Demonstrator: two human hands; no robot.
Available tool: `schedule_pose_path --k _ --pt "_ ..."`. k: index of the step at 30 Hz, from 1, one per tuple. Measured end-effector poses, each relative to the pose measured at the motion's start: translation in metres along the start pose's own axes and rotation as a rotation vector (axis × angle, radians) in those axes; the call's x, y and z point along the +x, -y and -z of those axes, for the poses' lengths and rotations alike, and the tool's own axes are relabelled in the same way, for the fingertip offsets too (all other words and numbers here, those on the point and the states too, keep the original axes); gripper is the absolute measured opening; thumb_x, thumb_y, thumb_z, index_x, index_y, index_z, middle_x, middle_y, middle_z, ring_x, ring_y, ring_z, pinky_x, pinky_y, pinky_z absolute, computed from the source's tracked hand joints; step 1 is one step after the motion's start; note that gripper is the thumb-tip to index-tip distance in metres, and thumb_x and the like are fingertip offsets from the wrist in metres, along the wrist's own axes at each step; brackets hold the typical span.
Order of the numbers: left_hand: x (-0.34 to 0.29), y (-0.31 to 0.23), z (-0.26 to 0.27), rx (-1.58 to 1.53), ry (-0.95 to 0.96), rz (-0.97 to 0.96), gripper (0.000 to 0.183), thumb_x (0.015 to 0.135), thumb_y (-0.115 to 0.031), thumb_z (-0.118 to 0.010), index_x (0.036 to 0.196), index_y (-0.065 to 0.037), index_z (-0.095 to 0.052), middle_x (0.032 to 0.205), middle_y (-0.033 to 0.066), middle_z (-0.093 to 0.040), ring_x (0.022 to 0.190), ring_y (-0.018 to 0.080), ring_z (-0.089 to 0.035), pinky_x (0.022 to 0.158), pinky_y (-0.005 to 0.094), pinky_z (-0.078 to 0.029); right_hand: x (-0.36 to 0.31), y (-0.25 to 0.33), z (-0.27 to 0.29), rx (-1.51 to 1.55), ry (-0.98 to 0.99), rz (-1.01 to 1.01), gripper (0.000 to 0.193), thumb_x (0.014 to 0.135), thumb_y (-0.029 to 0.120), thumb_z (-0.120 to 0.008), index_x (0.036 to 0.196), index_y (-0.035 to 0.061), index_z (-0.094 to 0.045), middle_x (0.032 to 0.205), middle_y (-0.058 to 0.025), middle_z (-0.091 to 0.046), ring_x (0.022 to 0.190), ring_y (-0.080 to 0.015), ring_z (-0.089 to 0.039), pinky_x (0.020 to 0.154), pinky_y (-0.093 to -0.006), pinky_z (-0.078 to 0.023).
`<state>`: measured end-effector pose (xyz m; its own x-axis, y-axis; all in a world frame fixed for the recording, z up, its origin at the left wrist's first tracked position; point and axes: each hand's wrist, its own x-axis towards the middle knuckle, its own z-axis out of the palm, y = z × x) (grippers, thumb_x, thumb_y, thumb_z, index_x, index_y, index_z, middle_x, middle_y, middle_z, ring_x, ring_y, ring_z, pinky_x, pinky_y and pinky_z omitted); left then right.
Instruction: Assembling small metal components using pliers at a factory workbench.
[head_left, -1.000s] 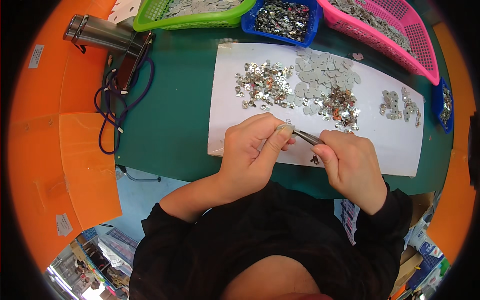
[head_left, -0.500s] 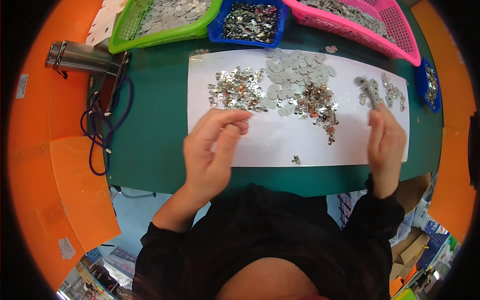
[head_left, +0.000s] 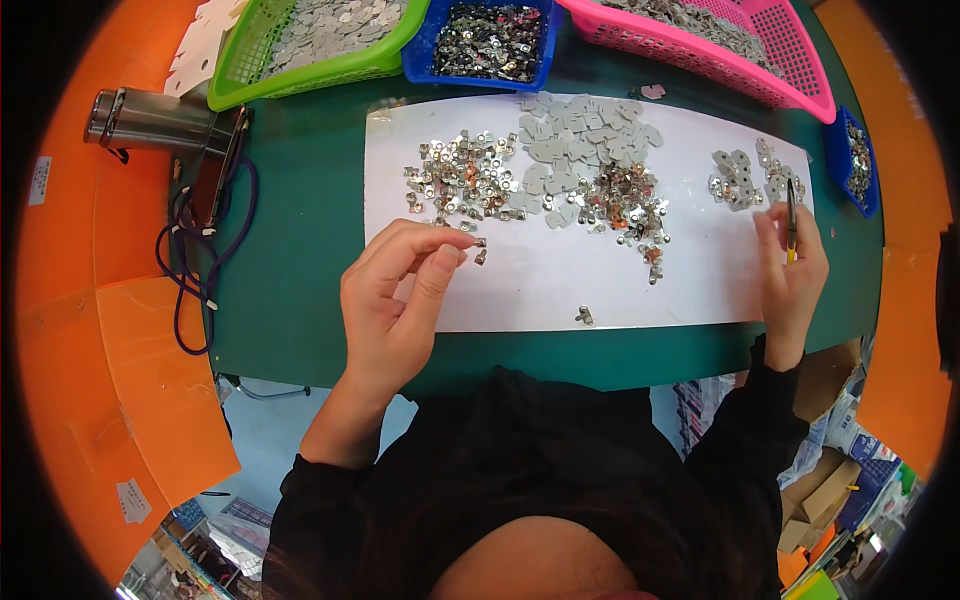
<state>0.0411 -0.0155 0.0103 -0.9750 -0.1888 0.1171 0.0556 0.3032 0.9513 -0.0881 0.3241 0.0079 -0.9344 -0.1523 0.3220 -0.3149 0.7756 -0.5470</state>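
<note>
My left hand (head_left: 392,290) hovers over the left part of a white sheet (head_left: 530,290), thumb and forefinger pinched together. Right at its fingertips are small shiny metal pieces (head_left: 481,256); whether one is held cannot be made out. Beyond it lies a loose pile of small metal clips (head_left: 465,172). My right hand (head_left: 795,285), at the sheet's right edge, grips a slim tool (head_left: 791,222) with a dark upper part and a yellow lower part. Grey flat pieces with metal bits (head_left: 738,180) lie just beyond that hand. Mid-sheet are grey flat plates (head_left: 585,135) and silver-and-copper-coloured metal bits (head_left: 622,200).
Along the far edge stand a green basket (head_left: 310,88), a blue bin (head_left: 478,82) and a pink basket (head_left: 690,70), all with small parts. A smaller blue bin (head_left: 866,200) is at right. On the left are a steel flask (head_left: 155,120) and a purple cord (head_left: 250,215).
My right hand has moved slightly right and nearer, away from the grey pieces; the slim tool now shows upright in it. My left hand has shifted a little left, exposing small metal pieces.
</note>
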Motion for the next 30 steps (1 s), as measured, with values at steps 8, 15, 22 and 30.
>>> schedule_pose_path --k 8,15,22,30 --pt "0.0 -0.007 -0.01 -0.004 0.0 -0.03 0.009 0.092 -0.001 -0.06 0.094 0.002 -0.069 0.086 0.0088 -0.065 0.078 0.0143 -0.061 0.071 0.0247 -0.049 0.017 0.011 -0.028 -0.21 -0.027 0.217 0.02 0.081 0.011 -0.073 0.098 0.0029 -0.065 0.079 -0.0087 -0.058 0.077 -0.0267 -0.054 0.067 -0.0372 -0.043" --pt "0.004 -0.01 -0.02 -0.092 0.024 0.033 0.008 0.09 -0.001 -0.062 0.093 0.003 -0.068 0.088 0.0096 -0.065 0.078 0.0155 -0.062 0.072 0.0256 -0.049 0.012 0.007 -0.023 -0.106 -0.024 0.181 0.013 0.087 0.007 -0.069 0.096 -0.0007 -0.064 0.08 -0.0063 -0.058 0.076 -0.0173 -0.053 0.067 -0.0289 -0.042" --pt "0.017 -0.03 -0.064 -0.471 0.191 0.135 0.036 0.088 0.007 -0.061 0.123 0.002 -0.052 0.114 0.0135 -0.061 0.108 0.0195 -0.062 0.092 0.0303 -0.05 -0.007 0.078 -0.026 0.737 0.218 0.037 0.009 0.084 -0.002 -0.066 0.093 -0.0019 -0.068 0.084 -0.0061 -0.062 0.078 -0.0127 -0.056 0.071 -0.0253 -0.043" --pt "0.019 -0.021 -0.067 -0.776 0.21 0.152 0.034 0.089 0.007 -0.061 0.122 0.005 -0.052 0.121 0.0145 -0.059 0.112 0.0182 -0.059 0.096 0.0299 -0.049 -0.017 0.099 -0.039 0.765 0.402 0.093 0.012 0.083 -0.006 -0.064 0.093 -0.0004 -0.064 0.089 -0.0082 -0.06 0.083 -0.015 -0.055 0.076 -0.0253 -0.042"
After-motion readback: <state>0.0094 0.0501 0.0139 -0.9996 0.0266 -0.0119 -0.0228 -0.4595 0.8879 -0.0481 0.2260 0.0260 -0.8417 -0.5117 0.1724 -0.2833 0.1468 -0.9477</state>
